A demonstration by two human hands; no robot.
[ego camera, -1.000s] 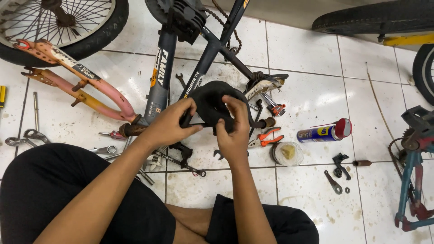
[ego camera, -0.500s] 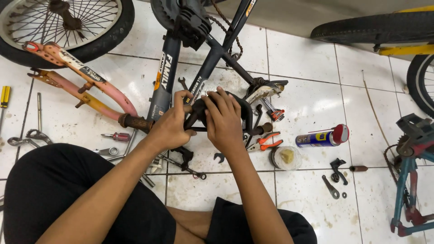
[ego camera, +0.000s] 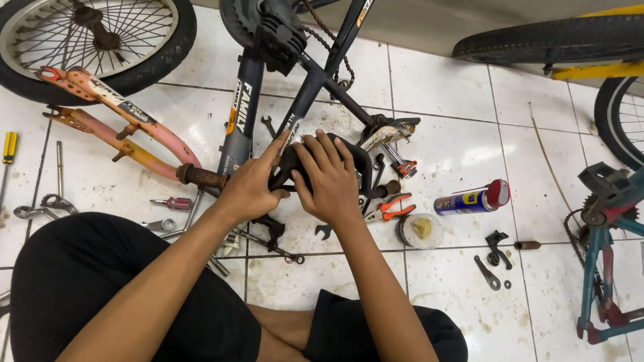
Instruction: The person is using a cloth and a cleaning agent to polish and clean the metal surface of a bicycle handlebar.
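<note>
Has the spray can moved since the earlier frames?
No. The spray can lies in the same spot beside the grease tub and orange pliers; only the camera shifted.

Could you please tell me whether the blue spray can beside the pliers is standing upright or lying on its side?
Lying on its side: the spray can rests lengthwise on the floor tiles, red cap pointing right.

White tiled floor point(ego camera: 443, 94) strewn with bicycle parts and tools.

On the stained, grey-grouted tiles lie a pink and orange rusty bicycle fork point(ego camera: 117, 127), a yellow-handled screwdriver point(ego camera: 8, 151), a small red-handled screwdriver point(ego camera: 172, 203), orange-handled pliers point(ego camera: 391, 207), a blue and yellow spray can with a red cap point(ego camera: 471, 199), a round clear tub of yellowish grease point(ego camera: 420, 230), small black metal brackets point(ego camera: 495, 251) and steel spanners point(ego camera: 40, 204).
</note>
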